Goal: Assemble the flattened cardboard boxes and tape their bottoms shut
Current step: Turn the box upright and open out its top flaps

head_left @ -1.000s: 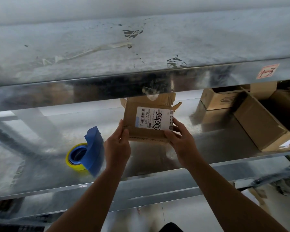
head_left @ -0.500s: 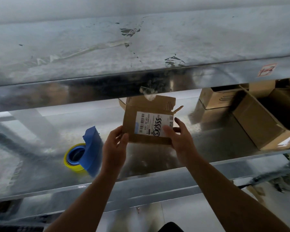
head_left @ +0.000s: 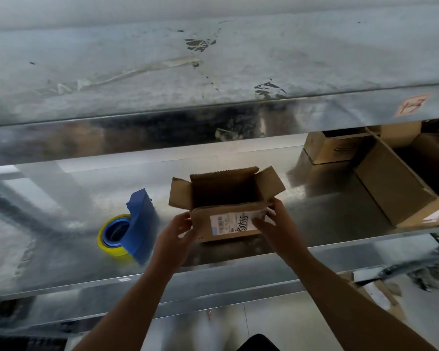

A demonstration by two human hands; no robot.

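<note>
Cardboard box (head_left: 201, 225) upright on shelf (head_left: 327, 219), top flaps open. Left hand (head_left: 174, 240) curls round front-left corner. Right hand (head_left: 278, 224) clasps front-right corner, fingers over label (head_left: 226, 223).

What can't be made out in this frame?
Head view:
- box bottom: faces the shelf, taping hidden.
- label: blurred, partly behind right hand.
- left hand grip: motion-blurred.
- tape roll: partly behind dispenser.
- other boxes: cut by frame edge.
</note>
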